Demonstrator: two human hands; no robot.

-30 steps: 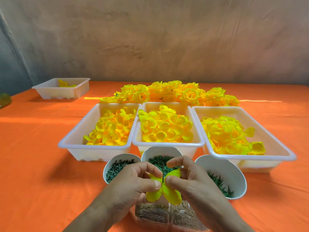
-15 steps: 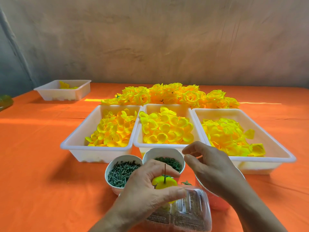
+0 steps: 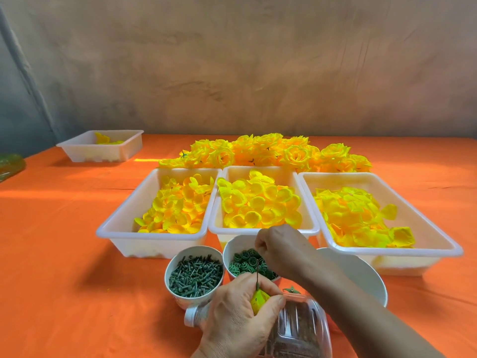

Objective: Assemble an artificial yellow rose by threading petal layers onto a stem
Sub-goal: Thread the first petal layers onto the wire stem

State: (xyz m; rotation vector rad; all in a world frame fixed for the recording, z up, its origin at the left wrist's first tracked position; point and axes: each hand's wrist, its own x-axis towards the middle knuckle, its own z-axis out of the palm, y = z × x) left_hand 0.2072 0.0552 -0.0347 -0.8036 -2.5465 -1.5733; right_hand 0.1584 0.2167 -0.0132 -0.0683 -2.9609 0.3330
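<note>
My left hand grips a small yellow petal bud near the table's front edge, and a thin dark stem sticks up out of it. My right hand hovers with curled fingers over the middle white cup, which holds green round pieces. Its fingertips are hidden, so I cannot tell whether they hold anything. Behind the cups stand three white trays of yellow petals: left, middle and right.
A cup of green pegs stands left of the middle cup, and a third cup is under my right forearm. A clear plastic box lies by my left hand. Finished yellow roses are piled behind the trays. A small tray sits far left.
Both hands were pressing the petal layer together. My right hand has let go and moved forward over the middle cup, while my left hand keeps the bud with the stem upright.
</note>
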